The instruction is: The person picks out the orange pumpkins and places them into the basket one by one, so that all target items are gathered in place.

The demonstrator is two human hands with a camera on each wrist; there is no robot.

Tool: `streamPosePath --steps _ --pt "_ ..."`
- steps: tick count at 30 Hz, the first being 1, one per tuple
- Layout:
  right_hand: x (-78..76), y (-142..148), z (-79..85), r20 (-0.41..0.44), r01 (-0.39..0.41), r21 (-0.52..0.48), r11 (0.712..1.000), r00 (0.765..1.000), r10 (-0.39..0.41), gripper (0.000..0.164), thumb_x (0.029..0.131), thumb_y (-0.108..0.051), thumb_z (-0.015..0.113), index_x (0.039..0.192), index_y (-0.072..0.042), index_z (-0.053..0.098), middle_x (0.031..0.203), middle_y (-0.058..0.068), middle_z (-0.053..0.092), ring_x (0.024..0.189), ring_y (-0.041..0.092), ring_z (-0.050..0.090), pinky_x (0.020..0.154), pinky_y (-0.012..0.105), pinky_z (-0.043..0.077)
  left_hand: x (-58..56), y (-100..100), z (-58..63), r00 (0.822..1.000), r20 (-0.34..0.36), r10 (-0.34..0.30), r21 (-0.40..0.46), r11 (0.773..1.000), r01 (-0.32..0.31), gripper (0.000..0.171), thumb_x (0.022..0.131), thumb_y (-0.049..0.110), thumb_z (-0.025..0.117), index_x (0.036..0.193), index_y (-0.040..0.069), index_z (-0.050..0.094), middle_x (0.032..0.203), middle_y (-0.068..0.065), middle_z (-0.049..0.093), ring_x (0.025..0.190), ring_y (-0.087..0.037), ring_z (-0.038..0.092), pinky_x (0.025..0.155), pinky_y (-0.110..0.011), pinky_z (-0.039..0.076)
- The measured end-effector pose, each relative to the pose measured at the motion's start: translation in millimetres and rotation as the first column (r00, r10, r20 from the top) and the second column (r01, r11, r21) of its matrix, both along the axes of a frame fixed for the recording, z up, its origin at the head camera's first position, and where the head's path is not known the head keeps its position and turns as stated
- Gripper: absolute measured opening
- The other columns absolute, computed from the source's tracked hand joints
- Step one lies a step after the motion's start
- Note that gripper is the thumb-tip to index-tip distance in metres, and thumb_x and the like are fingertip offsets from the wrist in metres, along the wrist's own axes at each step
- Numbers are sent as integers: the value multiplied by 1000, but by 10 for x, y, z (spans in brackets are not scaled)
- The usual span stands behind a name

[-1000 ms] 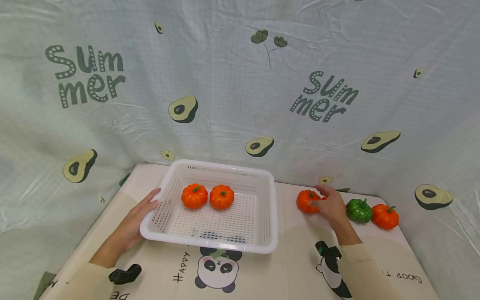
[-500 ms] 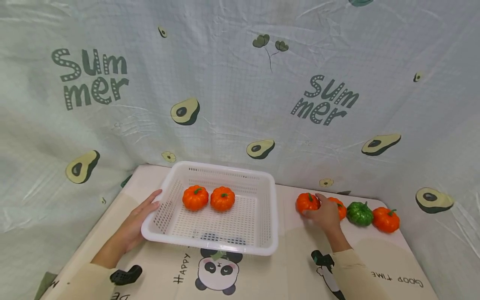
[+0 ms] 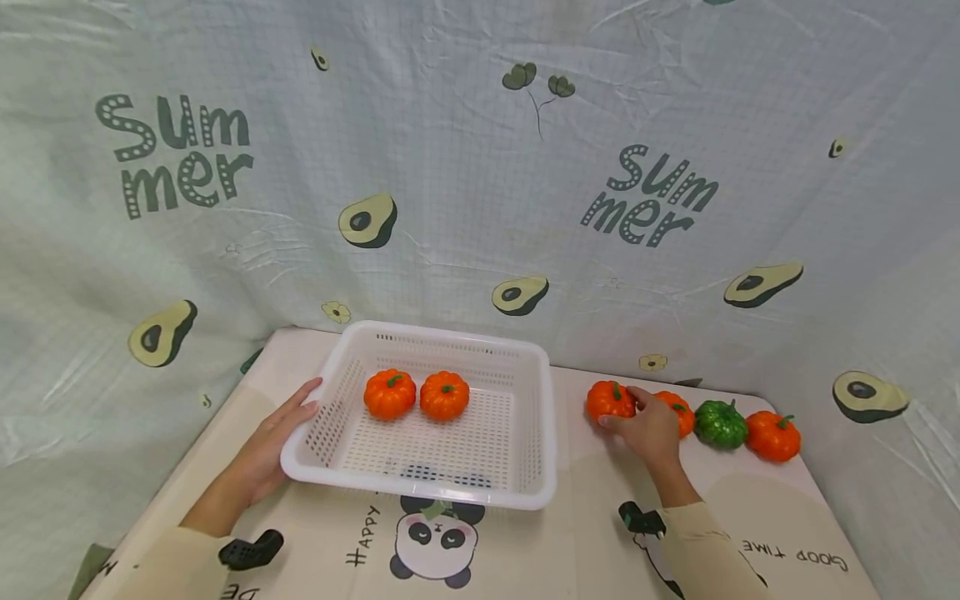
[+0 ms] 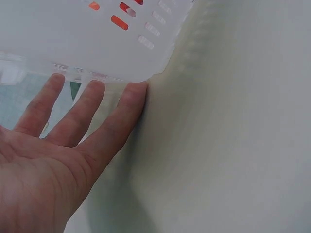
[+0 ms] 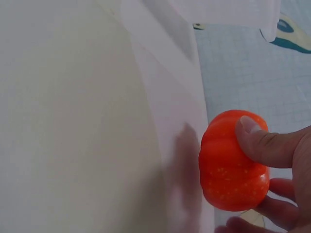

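Observation:
My right hand (image 3: 651,429) grips a small orange pumpkin (image 3: 609,400), thumb on one side and fingers on the other. In the right wrist view, the thumb (image 5: 262,141) lies across the pumpkin's ribbed side. My left hand (image 3: 266,446) touches the left side of a white plastic basket (image 3: 416,489) with fingers extended. The left wrist view has its fingertips right under the basket's edge. Inside the basket sit two orange pumpkins, a left one (image 3: 389,395) and a right one (image 3: 444,396), both with green stems.
Right of my right hand, another orange pumpkin (image 3: 678,414), a green pumpkin (image 3: 721,425) and a further orange pumpkin (image 3: 773,436) stand in a row along the back of the table (image 3: 600,533). A printed curtain (image 3: 450,167) hangs behind.
My right hand has come down around the leftmost orange pumpkin of the row, gripped it and shifted it slightly left. My left hand and the basket stay put.

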State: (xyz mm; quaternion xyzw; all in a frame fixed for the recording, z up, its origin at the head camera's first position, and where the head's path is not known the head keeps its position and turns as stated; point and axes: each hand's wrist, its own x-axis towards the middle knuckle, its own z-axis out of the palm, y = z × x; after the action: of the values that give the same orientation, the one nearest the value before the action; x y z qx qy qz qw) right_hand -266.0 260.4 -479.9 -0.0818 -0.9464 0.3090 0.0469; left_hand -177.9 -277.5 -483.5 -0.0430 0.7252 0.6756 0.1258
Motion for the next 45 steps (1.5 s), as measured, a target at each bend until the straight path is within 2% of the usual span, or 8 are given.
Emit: streamPosePath --steps 9,16,19,34,45 --pt "93 -14 113 -16 19 -100 995 1000 -20 75 82 -29 87 145 -1 59 138 30 65 123 46 62 97 55 54 2 -3 -3 1000 1 -4 -2 1000 4 68 112 50 36 169 34 4 177 -13 9 147 -36 37 98 -35 54" --pt "165 -51 233 -11 12 -152 988 1000 -14 76 80 -31 90 145 -5 60 146 19 62 128 43 62 101 54 53 10 2 3 1000 -8 -6 -5 1000 6 67 112 49 37 169 33 4 177 -14 9 147 -39 35 99 -39 55" --pt "177 -75 278 -17 2 -161 987 1000 -5 76 79 -31 91 145 -6 62 146 19 63 128 42 64 99 52 54 8 -1 5 1000 -11 -6 -5 1000 5 67 112 48 36 169 32 5 176 -15 10 146 -38 36 98 -38 55" --pt "229 -171 455 -23 -102 -185 977 995 100 74 76 -26 93 142 -8 65 140 21 67 128 41 65 96 49 58 3 -3 -3 1000 -14 -10 -6 1000 9 67 111 52 38 168 37 6 177 -13 9 149 -39 35 103 -45 55" --pt "261 -248 621 -32 -181 -207 962 984 178 73 76 -22 93 140 -5 65 142 23 65 129 43 64 98 50 58 7 5 7 1000 -12 2 -4 1000 -2 68 110 52 40 168 38 8 177 -12 9 150 -42 33 105 -49 55"
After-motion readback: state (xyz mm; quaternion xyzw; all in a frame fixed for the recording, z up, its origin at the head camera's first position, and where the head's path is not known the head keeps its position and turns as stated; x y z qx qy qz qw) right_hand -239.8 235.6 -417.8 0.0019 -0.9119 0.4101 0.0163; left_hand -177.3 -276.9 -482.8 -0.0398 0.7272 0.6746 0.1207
